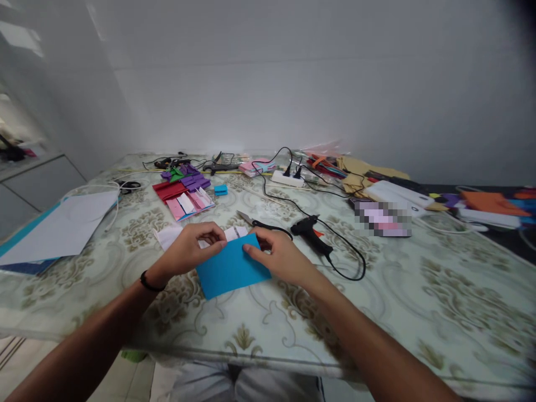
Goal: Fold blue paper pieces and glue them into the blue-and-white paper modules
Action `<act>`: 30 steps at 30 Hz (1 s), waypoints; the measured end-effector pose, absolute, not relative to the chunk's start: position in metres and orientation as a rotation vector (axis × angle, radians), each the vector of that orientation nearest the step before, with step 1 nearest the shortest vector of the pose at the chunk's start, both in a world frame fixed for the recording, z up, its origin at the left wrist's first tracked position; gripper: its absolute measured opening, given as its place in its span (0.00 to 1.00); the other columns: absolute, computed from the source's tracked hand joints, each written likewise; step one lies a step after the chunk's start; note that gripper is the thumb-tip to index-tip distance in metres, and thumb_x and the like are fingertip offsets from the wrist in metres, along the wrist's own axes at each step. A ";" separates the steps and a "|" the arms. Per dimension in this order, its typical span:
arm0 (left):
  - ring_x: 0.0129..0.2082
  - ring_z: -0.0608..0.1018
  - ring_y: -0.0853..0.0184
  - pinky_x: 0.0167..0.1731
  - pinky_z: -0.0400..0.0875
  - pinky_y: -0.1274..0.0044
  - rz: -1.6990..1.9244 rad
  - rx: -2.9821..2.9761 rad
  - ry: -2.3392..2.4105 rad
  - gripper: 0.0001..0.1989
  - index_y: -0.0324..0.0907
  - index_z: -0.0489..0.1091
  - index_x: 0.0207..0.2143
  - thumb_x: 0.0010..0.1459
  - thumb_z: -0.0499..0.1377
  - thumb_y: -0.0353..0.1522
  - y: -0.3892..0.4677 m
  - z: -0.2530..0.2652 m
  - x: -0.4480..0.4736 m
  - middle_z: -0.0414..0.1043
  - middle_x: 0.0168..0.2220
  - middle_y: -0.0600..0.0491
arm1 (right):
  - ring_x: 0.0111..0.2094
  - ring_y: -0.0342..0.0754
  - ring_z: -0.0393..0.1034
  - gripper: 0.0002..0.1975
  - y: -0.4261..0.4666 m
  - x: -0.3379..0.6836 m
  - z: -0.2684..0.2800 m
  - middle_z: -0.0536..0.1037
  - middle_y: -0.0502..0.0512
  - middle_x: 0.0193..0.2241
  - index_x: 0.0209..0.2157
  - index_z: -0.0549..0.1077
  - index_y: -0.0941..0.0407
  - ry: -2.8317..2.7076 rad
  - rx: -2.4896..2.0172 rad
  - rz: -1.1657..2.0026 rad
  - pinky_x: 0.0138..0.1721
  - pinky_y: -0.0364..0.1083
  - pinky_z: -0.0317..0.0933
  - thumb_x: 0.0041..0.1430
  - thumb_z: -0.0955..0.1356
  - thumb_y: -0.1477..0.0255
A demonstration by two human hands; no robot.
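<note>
A blue sheet of paper (pixel 234 269) is held above the near middle of the table, slightly tilted. My left hand (pixel 196 245) pinches its upper left edge between thumb and fingers. At its upper right corner, my right hand (pixel 278 253) grips with the thumb on the front and the fingers behind. White paper pieces (pixel 237 231) show partly behind the sheet and my hands. Just beyond my right hand lie scissors (pixel 268 224) with dark handles, their blades pointing left. A black glue gun (pixel 312 234) rests to the right of them.
Folded red, pink and purple paper pieces (pixel 188 195) lie beyond my left hand, near a small blue folded piece (pixel 220 190). White sheets (pixel 62 226) are stacked at left. A power strip (pixel 288 178) with black cords stands at the back. A phone (pixel 381 218) lies at right.
</note>
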State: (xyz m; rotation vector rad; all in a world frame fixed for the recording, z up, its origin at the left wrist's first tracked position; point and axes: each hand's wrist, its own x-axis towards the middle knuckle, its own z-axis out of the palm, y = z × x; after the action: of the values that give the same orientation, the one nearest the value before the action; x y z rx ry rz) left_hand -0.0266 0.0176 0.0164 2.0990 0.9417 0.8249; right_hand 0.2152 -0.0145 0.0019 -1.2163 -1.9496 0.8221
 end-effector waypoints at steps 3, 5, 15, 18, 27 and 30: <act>0.31 0.77 0.69 0.34 0.72 0.80 0.791 2.138 0.930 0.05 0.40 0.75 0.33 0.61 0.62 0.32 0.016 0.017 -0.026 0.78 0.32 0.53 | 0.27 0.44 0.59 0.11 -0.017 0.213 0.002 0.67 0.46 0.24 0.29 0.69 0.55 -1.954 -1.197 0.826 0.29 0.43 0.52 0.62 0.68 0.63; 0.32 0.77 0.69 0.35 0.72 0.80 0.789 2.166 0.912 0.04 0.40 0.76 0.33 0.60 0.62 0.31 0.016 0.017 -0.026 0.78 0.32 0.53 | 0.28 0.44 0.61 0.10 -0.018 0.212 0.003 0.71 0.48 0.26 0.33 0.73 0.55 -1.940 -1.181 0.843 0.30 0.44 0.54 0.64 0.67 0.63; 0.36 0.78 0.66 0.39 0.73 0.77 0.714 2.185 0.839 0.03 0.41 0.76 0.35 0.61 0.62 0.31 0.011 0.020 -0.024 0.79 0.35 0.52 | 0.28 0.44 0.63 0.08 -0.024 0.203 0.003 0.73 0.48 0.25 0.34 0.76 0.56 -1.988 -1.145 0.831 0.30 0.43 0.53 0.63 0.68 0.67; 0.35 0.78 0.67 0.39 0.72 0.78 0.680 2.146 0.818 0.02 0.41 0.75 0.34 0.59 0.62 0.29 0.009 0.018 -0.022 0.79 0.34 0.53 | 0.28 0.45 0.65 0.07 -0.026 0.198 0.001 0.76 0.49 0.27 0.36 0.78 0.55 -2.021 -1.142 0.832 0.29 0.43 0.52 0.63 0.68 0.68; 0.33 0.74 0.70 0.36 0.68 0.79 0.653 2.067 0.801 0.03 0.40 0.71 0.30 0.54 0.58 0.25 0.006 0.018 -0.018 0.74 0.31 0.56 | 0.29 0.45 0.68 0.10 -0.030 0.194 0.005 0.78 0.49 0.27 0.33 0.77 0.55 -2.019 -1.062 0.783 0.33 0.44 0.56 0.65 0.66 0.69; 0.32 0.73 0.70 0.36 0.68 0.79 0.674 2.038 0.799 0.04 0.40 0.71 0.29 0.52 0.58 0.25 0.011 0.019 -0.021 0.73 0.30 0.56 | 0.28 0.45 0.65 0.10 -0.026 0.206 0.010 0.75 0.49 0.26 0.32 0.76 0.55 -1.975 -1.091 0.751 0.32 0.44 0.55 0.65 0.66 0.67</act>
State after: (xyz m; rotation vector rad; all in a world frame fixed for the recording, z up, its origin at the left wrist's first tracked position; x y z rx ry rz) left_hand -0.0213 0.0108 0.0190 2.0379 0.7989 0.6742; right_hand 0.2059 -0.0260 0.0103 -1.0905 -1.9755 0.7507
